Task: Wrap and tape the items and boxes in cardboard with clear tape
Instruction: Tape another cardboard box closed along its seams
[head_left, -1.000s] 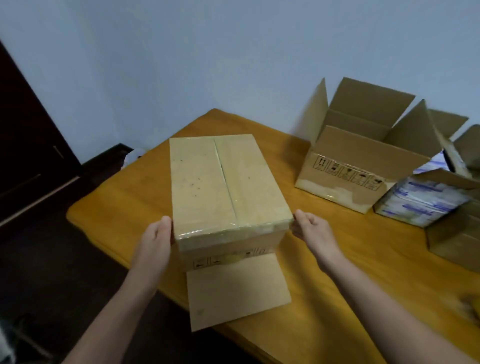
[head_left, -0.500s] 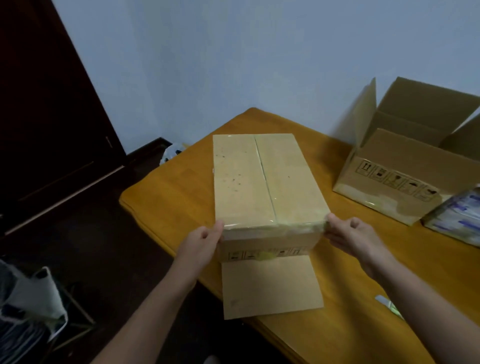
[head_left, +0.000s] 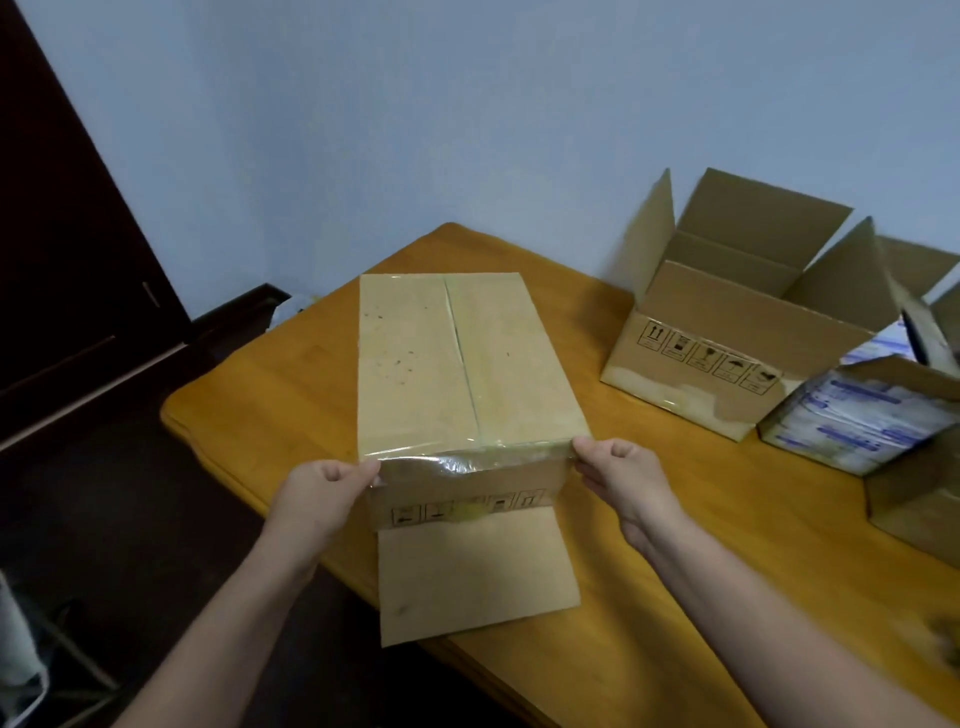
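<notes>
On the table (head_left: 291, 395), taped box (head_left: 457, 364), both hands (head_left: 322, 493) gripping its near corners

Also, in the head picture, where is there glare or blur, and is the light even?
Head view: glare lies on the clear tape along the near top edge of the taped box, between the left hand and the right hand gripping its corners; the table blurs at bottom right; the floor at left is dark.
</notes>
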